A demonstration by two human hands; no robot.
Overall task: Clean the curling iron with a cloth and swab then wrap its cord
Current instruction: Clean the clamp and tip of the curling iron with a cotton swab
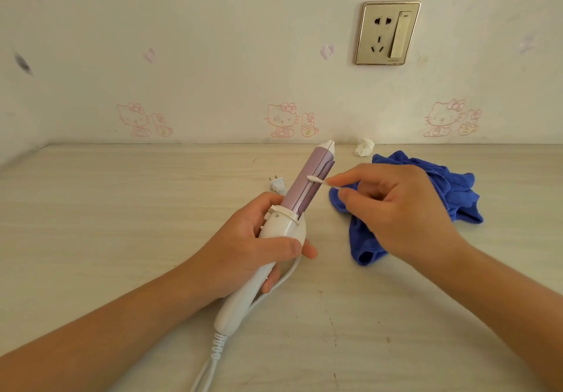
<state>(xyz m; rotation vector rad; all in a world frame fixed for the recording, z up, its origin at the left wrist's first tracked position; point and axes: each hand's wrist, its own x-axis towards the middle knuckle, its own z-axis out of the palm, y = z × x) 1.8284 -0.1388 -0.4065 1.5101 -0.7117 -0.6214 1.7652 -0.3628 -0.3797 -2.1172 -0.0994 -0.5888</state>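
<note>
1. Head view: the left hand (259, 239) wraps the white handle of the curling iron (285, 224), thumb across the front, with the barrel pointing to 1 o'clock.
2. The right hand (396, 209) pinches the swab (318, 180) between thumb and forefinger, and the other fingers curl loosely. The swab's cotton tip touches the lilac barrel at the seam beside the clamp, coming in from 3 o'clock.
3. The step in hand appears to be swabbing that seam. Draw the tip lengthwise along the groove with light pressure, as the thin shaft will likely bend if pushed hard.
4. Hold the handle firmly and roll it to bring fresh seam to the tip, not the swab round the barrel.
5. The cord (288, 277) leaves the handle's tail toward 6 o'clock and loops back under the left hand. Its plug (277, 185) lies on the counter (122, 209) at 11 o'clock of that hand, not in the outlet (387, 33). Wrapping is not yet begun.
6. The blue cloth (451, 190) lies crumpled at 3 o'clock of the iron, partly behind the right hand. A white crumpled wad (364, 147) sits at 11 o'clock of the cloth, near the wall.
7. The counter is pale wood-grain with faint marks. The wall carries cartoon-cat wallpaper, with the outlet high at 1 o'clock.
</note>
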